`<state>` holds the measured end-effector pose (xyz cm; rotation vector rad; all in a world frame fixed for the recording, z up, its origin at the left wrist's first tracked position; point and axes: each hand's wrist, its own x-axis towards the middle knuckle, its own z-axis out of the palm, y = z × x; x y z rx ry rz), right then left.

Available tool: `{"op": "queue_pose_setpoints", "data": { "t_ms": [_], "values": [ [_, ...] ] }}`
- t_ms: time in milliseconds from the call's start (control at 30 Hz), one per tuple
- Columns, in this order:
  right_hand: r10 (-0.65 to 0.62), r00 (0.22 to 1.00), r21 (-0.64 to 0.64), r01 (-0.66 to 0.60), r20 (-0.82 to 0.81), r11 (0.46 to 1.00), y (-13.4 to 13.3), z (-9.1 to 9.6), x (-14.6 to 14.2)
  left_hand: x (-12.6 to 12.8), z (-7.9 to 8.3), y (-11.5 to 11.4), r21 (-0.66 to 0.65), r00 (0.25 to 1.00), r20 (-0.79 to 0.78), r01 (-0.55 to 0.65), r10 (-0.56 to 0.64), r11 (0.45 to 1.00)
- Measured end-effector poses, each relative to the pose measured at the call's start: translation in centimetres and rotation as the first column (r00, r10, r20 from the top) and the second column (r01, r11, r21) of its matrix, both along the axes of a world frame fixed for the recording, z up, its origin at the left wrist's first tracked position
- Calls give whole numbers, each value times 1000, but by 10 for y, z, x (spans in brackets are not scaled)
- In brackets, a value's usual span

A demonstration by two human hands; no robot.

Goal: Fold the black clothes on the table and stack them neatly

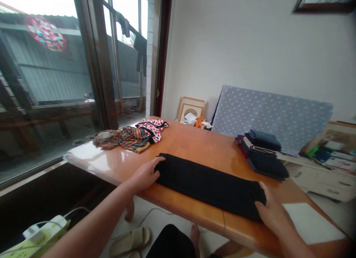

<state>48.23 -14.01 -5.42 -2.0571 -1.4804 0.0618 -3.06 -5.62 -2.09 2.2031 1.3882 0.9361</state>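
Left hand [144, 174], fingers spread, pressing one end of folded black garment [208, 185] on table [194, 146]; right hand [274, 213], also spread, pressing the other end.

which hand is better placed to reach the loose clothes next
Probably your left hand: it rests on the left end of the black garment, closer to the loose patterned clothes than your right hand, which sits at the other end, nearer the folded stack.

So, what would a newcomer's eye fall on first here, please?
The black folded garment lying across the wooden table, with the left hand and right hand on its two ends. Behind it, a heap of patterned clothes lies near the window and a dark folded stack sits to the right.
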Motion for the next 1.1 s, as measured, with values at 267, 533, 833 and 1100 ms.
{"op": "queue_pose_setpoints", "data": {
  "t_ms": [267,533,833,1100],
  "values": [
    [23,988,-77,-12,152,997,-2,-3,3,6,34,21,-263,904,427,93,30,960],
    [-75,949,149,30,306,988,6,31,-68,5,36,20,-425,845,535,285,-16,859],
    [251,961,-70,-245,113,967,24,2,-140,-19,19,69,-171,952,57,-286,299,943],
    [247,952,-101,-232,181,968,23,0,-136,0,6,84,-289,983,174,-2,54,957]
  ]
}}
